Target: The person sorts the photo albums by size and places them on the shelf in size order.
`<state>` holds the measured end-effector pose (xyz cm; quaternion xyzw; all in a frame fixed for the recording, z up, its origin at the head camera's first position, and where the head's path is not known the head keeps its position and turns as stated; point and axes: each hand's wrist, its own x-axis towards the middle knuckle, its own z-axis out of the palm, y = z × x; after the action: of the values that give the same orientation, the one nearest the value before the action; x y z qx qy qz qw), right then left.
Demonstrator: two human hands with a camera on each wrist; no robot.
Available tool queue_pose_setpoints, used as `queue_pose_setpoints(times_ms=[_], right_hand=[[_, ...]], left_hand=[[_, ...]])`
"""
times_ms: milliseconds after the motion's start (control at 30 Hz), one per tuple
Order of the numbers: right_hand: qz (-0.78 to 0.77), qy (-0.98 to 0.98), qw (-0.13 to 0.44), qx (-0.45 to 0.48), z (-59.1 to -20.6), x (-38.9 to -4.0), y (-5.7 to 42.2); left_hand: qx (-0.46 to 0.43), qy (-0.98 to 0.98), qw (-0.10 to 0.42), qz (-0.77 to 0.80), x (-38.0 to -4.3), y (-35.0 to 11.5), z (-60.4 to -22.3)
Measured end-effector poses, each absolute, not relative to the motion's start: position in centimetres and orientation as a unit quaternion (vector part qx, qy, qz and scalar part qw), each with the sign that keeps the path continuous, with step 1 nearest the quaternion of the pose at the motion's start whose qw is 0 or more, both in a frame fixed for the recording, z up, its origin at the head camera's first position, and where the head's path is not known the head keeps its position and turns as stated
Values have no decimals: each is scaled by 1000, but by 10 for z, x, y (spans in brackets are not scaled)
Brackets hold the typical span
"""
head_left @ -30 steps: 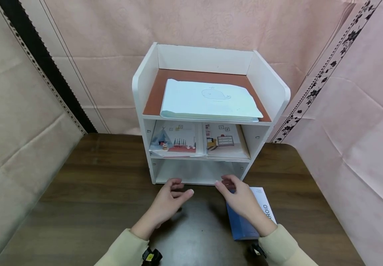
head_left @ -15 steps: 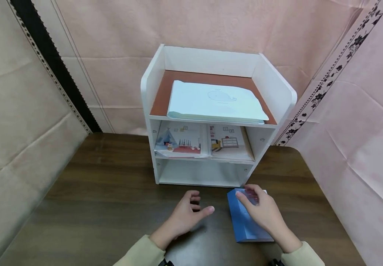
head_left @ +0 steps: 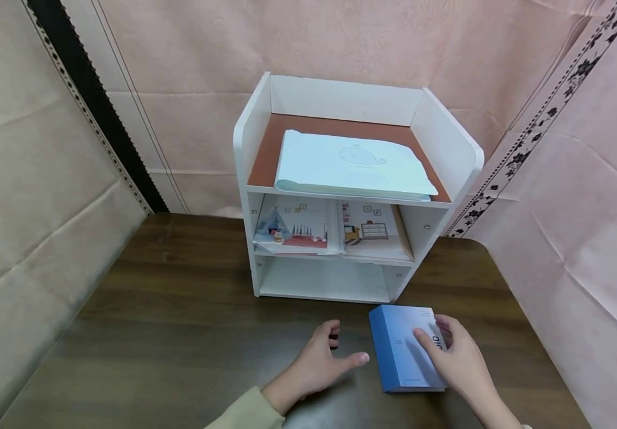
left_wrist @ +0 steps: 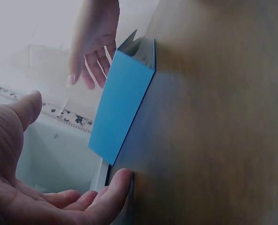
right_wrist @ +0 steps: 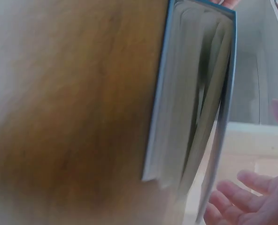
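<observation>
A thick blue book [head_left: 405,351] lies on the brown table in front of a small white shelf unit. My right hand [head_left: 455,357] is over its right side, thumb above the cover and fingers by the right edge. The right wrist view shows that hand's relaxed fingers beside the book's fore edge [right_wrist: 195,93], with the cover slightly lifted from the pages. My left hand [head_left: 321,363] holds nothing, its thumb pointing toward the book's spine with a gap between. In the left wrist view, the blue spine [left_wrist: 122,105] stands between both hands.
The white shelf unit [head_left: 455,158] stands at the back of the table [head_left: 180,333]. A stack of paper [head_left: 357,167] with a whale drawing lies on top. Illustrated sheets [head_left: 298,229] fill the middle shelf. Pale pink cloth [head_left: 351,36] hangs around the table.
My right hand has moved right and toward me, from the front of the shelf to the book's right edge. My left hand has shifted right, closer to the book, and away from the shelf.
</observation>
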<state>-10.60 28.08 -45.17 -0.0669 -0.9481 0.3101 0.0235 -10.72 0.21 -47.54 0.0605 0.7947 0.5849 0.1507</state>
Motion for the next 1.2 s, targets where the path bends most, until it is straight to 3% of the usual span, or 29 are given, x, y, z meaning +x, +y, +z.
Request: queue_pose_setpoints(times_ms=[433,867,1200], right_hand=[[354,-928,-15,-112,-462,-98,297],[450,-861,-151,-181,-457,-104,302],[440,-860,-179,-186,-459,-106,299]], left_hand=[[56,775,178,604,-96,24,-476],[40,718,232,655,-92,46,-474],[49,683,237,689,-87,53,-480]])
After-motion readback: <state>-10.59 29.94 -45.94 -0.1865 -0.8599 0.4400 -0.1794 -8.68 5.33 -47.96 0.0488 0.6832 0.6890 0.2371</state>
